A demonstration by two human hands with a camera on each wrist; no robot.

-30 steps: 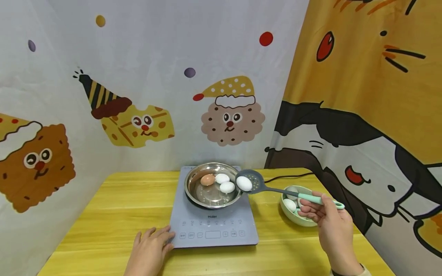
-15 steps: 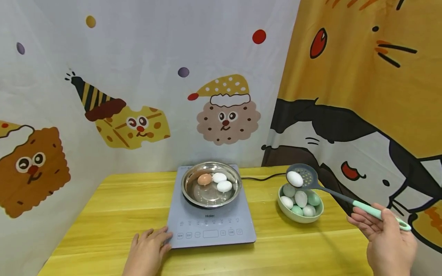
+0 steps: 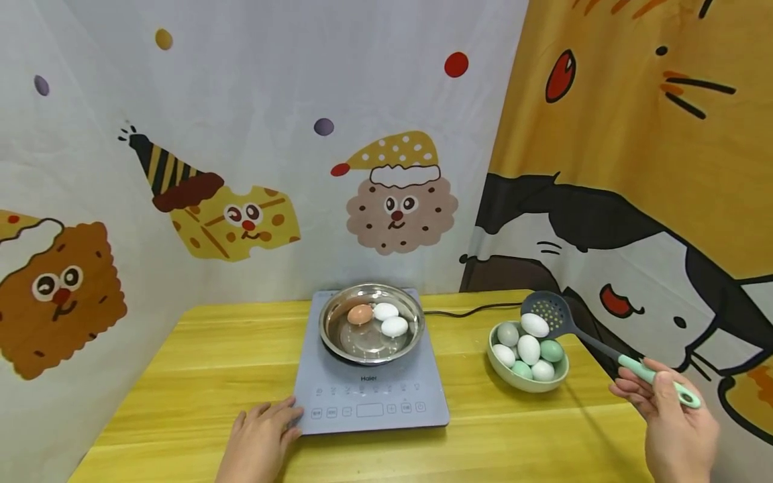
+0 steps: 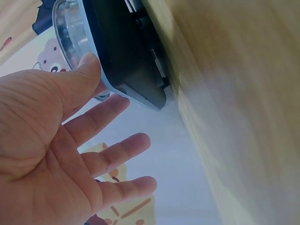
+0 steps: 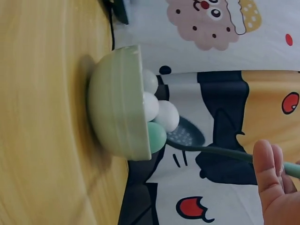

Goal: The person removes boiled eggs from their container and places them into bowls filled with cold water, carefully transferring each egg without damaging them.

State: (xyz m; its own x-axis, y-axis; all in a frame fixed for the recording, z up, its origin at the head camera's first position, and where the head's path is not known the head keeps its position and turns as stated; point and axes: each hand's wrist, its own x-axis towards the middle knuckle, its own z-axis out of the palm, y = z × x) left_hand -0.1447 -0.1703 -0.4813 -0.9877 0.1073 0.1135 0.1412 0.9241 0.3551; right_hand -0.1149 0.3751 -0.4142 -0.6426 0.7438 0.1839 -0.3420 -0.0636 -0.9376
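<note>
My right hand [image 3: 679, 422] grips the mint-green handle of a dark grey slotted spoon [image 3: 558, 315]. The spoon's head tilts at the back right rim of a pale green bowl [image 3: 525, 382]. A white egg [image 3: 535, 325] lies against the spoon's lower edge, on top of several white, grey and green eggs in the bowl. The right wrist view shows this egg [image 5: 167, 116] beside the spoon head [image 5: 187, 133]. My left hand [image 3: 260, 439] touches the front left corner of a grey induction cooker [image 3: 371, 396]; in the left wrist view its fingers [image 4: 117, 154] are spread and fairly straight.
A steel pan [image 3: 372, 355] stands on the cooker, holding one brown egg [image 3: 360, 314] and two white eggs [image 3: 394, 327] in clear liquid. A black cord [image 3: 465, 314] runs behind the bowl. The wooden table [image 3: 199, 376] meets a printed cloth backdrop [image 3: 272, 100].
The slotted spoon has moved right from the pan's edge to the bowl. It has tipped, and its egg has gone down onto the eggs there. My left hand stays at the cooker's corner.
</note>
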